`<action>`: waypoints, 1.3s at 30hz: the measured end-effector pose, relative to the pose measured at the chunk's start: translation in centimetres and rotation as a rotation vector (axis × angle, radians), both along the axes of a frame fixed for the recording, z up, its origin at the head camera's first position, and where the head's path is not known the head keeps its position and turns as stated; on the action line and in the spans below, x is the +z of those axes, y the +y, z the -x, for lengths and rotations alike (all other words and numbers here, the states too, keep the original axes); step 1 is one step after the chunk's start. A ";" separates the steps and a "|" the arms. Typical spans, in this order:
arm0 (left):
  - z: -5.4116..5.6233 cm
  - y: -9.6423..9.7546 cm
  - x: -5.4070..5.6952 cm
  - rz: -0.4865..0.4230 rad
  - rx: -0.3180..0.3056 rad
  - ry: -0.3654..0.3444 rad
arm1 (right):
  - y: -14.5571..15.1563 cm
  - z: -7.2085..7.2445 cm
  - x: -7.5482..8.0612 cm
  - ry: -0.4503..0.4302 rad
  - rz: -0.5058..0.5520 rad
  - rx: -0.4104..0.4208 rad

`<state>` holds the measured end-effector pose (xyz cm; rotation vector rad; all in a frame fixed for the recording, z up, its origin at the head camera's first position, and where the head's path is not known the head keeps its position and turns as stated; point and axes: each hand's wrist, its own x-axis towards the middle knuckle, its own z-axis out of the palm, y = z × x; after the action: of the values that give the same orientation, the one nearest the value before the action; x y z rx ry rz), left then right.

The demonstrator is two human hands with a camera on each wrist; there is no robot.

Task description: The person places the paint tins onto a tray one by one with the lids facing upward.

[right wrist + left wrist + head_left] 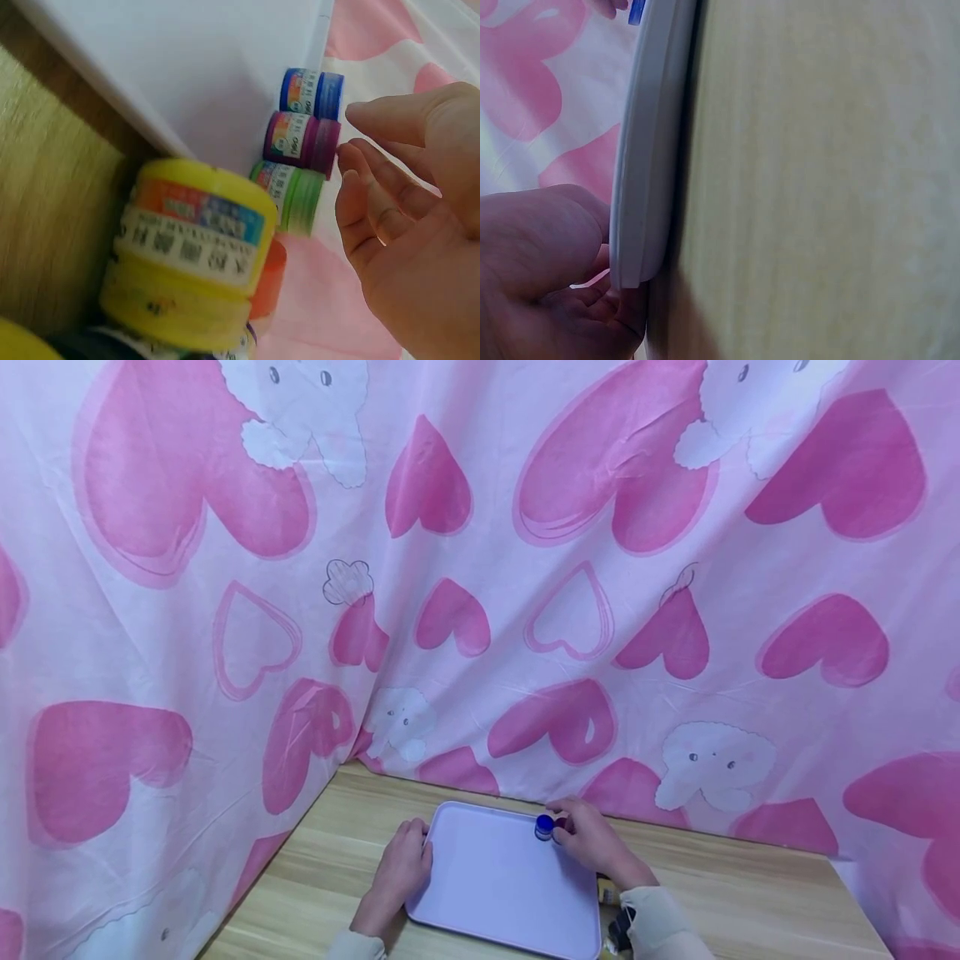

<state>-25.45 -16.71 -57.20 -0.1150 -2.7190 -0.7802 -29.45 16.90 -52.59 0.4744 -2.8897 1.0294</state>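
Note:
A pale lilac tray (502, 885) lies on the wooden table. My left hand (402, 867) grips its left edge; in the left wrist view, the thumb and fingers close about the tray corner. Near the tray's far right corner stands a blue-lidded paint jar (544, 827). The right wrist view shows a purple paint jar (300, 142) beside it and a green paint jar (291, 196) after that, all in a row. My right hand (592, 841) hovers by the lids, fingers loosely bent and spread, with a slight gap to the jars.
A large yellow paint jar (187, 255) stands outside the tray's right side, with an orange-red jar (268, 281) behind it. Dark items (621, 931) lie by the right sleeve. A pink heart-patterned curtain (450, 693) hangs along the table's back and left.

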 end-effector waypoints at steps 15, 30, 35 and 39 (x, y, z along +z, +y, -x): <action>0.1 -0.1 0.0 0.005 -0.005 0.017 | 4.3 -1.0 0.7 -0.002 0.049 -0.054; 0.0 -0.1 -0.1 -0.009 -0.007 0.007 | 7.8 -1.9 -0.2 -0.115 0.057 -0.140; 0.0 -0.1 -0.1 -0.009 -0.007 0.009 | 8.4 -2.3 -0.6 -0.140 0.060 -0.157; 0.0 -0.1 0.0 -0.008 -0.006 0.012 | 8.7 -2.6 -0.9 -0.176 0.085 -0.156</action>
<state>-25.44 -16.78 -57.24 -0.1256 -2.7050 -0.7890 -26.86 25.63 -53.54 0.1585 -2.9579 1.2186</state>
